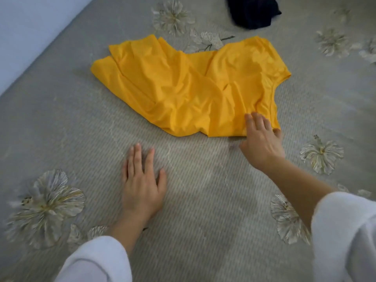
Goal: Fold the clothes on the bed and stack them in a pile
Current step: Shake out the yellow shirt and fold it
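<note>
A yellow shirt [183, 86] lies rumpled and partly spread on the bed [203, 200], its sleeves towards the far side. My right hand [262, 139] rests with straight fingers on the shirt's near right corner. My left hand [142, 180] lies flat on the bare bedcover, a little below and left of the shirt, touching no cloth. A dark navy garment [252, 12] sits crumpled at the far edge of the view.
The bedcover is grey with pale printed flowers [44, 206]. A light wall [30, 27] runs along the bed's left side. White sleeves cover both my forearms.
</note>
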Demonstrator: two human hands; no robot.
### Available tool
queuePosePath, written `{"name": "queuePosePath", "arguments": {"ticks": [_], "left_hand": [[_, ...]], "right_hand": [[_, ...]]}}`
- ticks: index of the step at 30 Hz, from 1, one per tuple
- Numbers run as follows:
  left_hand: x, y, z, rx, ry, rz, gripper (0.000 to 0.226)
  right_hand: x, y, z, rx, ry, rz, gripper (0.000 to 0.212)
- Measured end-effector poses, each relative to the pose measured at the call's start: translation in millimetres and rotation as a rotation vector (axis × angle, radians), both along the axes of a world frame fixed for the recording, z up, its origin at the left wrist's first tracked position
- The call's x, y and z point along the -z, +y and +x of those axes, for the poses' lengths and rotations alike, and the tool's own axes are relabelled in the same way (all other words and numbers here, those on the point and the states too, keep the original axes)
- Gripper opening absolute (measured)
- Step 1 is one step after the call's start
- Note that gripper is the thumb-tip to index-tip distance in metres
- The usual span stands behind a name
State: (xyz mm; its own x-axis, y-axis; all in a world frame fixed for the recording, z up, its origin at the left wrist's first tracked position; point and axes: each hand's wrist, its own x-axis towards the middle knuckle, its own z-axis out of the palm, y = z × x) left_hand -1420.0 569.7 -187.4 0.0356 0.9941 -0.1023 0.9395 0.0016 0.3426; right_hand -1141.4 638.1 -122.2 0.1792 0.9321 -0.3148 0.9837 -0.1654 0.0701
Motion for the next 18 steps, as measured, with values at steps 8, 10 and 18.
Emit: {"name": "queuePosePath", "arguments": {"ticks": [8,10,18], "left_hand": [[1.9,1.9,-0.5,-0.027,0.005,-0.038,0.066],[2.5,2.9,-0.1,-0.022,0.000,-0.037,0.067],[-14.3,14.1,-14.6,0.091,0.010,-0.258,0.065]], "right_hand": [[21.6,11.7,0.3,0.134,0.158,0.248,0.016],[18.3,0.8,-10.7,0.167,0.218,0.319,0.014],[1.7,-94.5,-51.0,0.203,0.389,0.098,0.014]]}}
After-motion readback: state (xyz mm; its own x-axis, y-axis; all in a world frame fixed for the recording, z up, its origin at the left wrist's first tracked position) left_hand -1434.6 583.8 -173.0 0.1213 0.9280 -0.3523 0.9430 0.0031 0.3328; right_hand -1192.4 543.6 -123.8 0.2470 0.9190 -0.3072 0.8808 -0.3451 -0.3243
